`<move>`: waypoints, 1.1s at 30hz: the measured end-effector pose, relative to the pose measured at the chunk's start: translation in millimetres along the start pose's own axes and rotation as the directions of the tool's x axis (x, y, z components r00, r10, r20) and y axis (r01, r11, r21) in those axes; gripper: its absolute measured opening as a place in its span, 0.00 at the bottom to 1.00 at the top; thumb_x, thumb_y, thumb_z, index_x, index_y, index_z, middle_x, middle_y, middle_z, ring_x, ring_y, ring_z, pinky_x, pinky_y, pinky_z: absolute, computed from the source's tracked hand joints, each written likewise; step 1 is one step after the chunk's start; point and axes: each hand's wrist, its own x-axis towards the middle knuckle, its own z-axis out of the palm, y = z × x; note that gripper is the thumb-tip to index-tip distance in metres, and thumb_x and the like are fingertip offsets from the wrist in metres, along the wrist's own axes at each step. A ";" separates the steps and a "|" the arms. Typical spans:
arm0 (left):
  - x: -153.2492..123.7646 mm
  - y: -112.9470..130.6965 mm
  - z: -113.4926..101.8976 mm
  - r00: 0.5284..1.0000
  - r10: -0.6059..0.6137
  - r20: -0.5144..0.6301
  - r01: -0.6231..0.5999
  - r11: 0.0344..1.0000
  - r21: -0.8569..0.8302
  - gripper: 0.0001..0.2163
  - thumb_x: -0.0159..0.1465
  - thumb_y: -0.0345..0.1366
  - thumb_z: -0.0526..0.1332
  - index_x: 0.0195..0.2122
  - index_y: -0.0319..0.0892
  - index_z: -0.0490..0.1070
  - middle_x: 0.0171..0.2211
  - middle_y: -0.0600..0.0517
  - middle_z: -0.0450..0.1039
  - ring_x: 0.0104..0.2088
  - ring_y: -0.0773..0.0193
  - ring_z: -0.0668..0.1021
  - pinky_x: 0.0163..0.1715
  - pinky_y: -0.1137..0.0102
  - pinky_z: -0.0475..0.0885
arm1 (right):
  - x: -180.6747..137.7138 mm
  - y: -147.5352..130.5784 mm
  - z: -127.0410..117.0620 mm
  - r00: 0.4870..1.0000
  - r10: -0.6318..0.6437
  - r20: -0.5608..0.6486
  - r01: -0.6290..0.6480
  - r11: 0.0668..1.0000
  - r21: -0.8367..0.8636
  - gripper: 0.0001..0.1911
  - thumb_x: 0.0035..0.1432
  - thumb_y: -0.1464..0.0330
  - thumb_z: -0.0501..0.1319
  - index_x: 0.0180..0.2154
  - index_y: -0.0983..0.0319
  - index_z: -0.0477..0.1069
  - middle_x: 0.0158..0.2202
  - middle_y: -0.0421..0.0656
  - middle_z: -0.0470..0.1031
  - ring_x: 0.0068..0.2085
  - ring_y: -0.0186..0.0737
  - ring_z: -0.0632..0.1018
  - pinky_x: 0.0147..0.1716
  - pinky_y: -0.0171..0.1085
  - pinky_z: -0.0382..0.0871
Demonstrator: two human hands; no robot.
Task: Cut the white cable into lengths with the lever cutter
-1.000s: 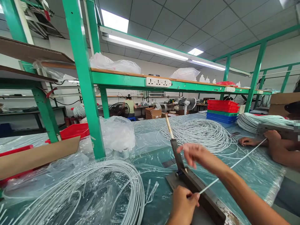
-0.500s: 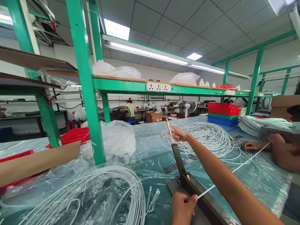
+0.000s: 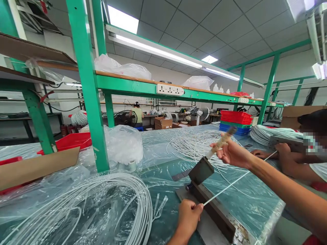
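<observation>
Now, the bench under clear plastic carries a lever cutter. Behind the cutter, stacked red, green and blue trays, contents hidden. Right hand, fingers clamped on the cutter's handle. Left hand, fingers pinched together on a white cable crossing the cutter.

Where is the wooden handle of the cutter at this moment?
In the head view the wooden handle is right of centre, raised above the table, gripped in the right hand. The stack of trays stands behind it.
</observation>
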 end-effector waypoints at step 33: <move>-0.5 -1.0 -3.5 0.999 0.018 0.041 -0.018 1.000 0.019 0.19 0.54 0.37 0.54 0.07 0.43 0.55 0.08 0.60 0.51 0.15 0.70 0.60 0.20 0.73 0.52 | -122.7 62.2 3.4 0.903 0.365 -0.225 -0.405 0.900 -0.163 0.31 0.43 0.65 0.62 0.51 0.53 0.56 0.30 0.45 0.71 0.18 0.33 0.71 0.12 0.26 0.64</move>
